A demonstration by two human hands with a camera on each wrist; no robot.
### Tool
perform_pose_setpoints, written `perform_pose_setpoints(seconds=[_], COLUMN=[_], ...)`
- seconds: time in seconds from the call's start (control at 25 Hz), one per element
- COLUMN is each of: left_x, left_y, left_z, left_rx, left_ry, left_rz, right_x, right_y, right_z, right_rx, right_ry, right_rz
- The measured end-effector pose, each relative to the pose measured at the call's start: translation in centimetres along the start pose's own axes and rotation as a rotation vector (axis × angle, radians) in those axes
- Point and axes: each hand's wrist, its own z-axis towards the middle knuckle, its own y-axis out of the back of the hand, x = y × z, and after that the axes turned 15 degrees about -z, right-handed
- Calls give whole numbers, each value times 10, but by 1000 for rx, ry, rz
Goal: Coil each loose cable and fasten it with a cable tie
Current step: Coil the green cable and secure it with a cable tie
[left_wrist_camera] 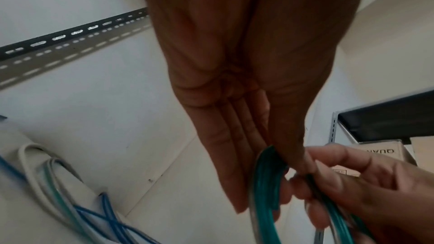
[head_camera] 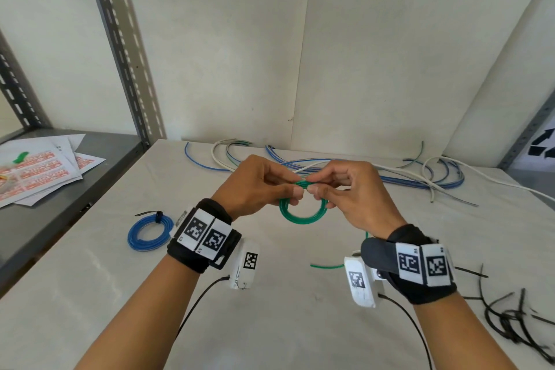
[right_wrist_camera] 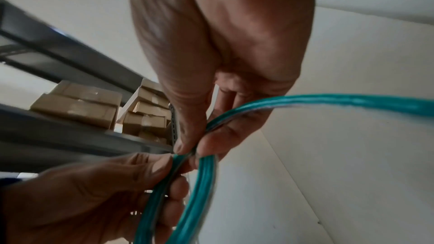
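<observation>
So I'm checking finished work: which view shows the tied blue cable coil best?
The head view: the blue cable coil lies whole on the white table, black tie on top. Neither wrist view shows it, only loose blue cables in the left one.

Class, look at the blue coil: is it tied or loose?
Tied: the blue coil lies wound on the table, a black cable tie fastened around it.

Both hands, left (head_camera: pixel 258 182) and right (head_camera: pixel 351 189), pinch the top of a green cable coil (head_camera: pixel 301 207) above the bench (head_camera: pixel 270 324); loose cables (head_camera: pixel 420 174) lie along its far edge.
</observation>
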Motion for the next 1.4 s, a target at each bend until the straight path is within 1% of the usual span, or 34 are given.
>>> perform_pose_setpoints(seconds=[0.2, 0.32, 0.44, 0.56, 0.64, 0.68, 0.72, 0.8, 0.92, 1.04, 1.12, 1.16, 1.24, 1.32, 1.4], left_x=[-8, -8, -7, -6, -5, -4, -3, -2, -1, 2, 3, 5, 8, 10, 10], left_y=[4, 4, 4, 0, -5, -7, -8, -7, -9, -13, -13, -12, -9, -7, -6], left_z=[-5, -3, -1, 1, 2, 3, 4, 5, 6, 8, 9, 9, 9, 6, 3], left_rx=[47, -17, -110, -190, -217, -235, -259, -294, -286, -281, -263, -245, -182, -71, 40], left_ry=[70, 12, -65, -107, -120, -122, -122, -120, -115, -98, -73, -56, -18, 13, 33], left_rz=[121, 110, -31, -219, -281, -310, -343, -396, -417, -451, -444, -398, -245, -132, -62], right_x=[1, 1, 1, 5, 9, 12, 14, 15, 12, 8, 3, 0, -8, -11, -10], right_y=[-5, -6, -11, -23, -32, -36, -41, -47, -47, -40, -29, -21, -4, 10, 16], right_z=[1, 1, -2, -7, -10, -11, -12, -13, -11, -6, -3, -1, 3, 5, 6], right_rx=[16, -28, -148, -293, -327, -338, -353, -397, -471, -499, -453, -404, -229, -5, 137], right_ry=[10, -26, -91, -235, -325, -342, -333, -271, -243, -212, -156, -126, -69, -22, 5], right_rz=[-4, 111, 304, 521, 688, 739, 753, 701, 636, 577, 500, 461, 351, 211, 98])
